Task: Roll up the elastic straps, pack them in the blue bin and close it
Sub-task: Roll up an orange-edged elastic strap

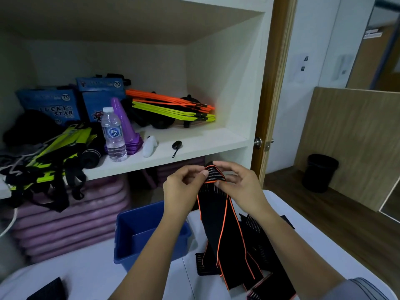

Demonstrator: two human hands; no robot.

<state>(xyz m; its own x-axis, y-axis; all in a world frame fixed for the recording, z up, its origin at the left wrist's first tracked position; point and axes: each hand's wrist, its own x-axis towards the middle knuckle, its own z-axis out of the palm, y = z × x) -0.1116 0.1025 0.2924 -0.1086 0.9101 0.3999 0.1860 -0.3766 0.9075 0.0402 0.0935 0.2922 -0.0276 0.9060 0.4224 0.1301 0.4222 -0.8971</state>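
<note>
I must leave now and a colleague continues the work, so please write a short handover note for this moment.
Hands: left hand and right hand both pinch the top end of one black-and-orange strap. The roll is barely started, and the rest hangs to the white table.
Beside it, other straps lie unrolled.
The blue bin is open, with no strap seen inside.
Left: roll all, pack, close the bin.

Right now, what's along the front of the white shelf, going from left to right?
Yellow-and-black fabric pile → water bottle → small white object → small black object with a strap.
</note>
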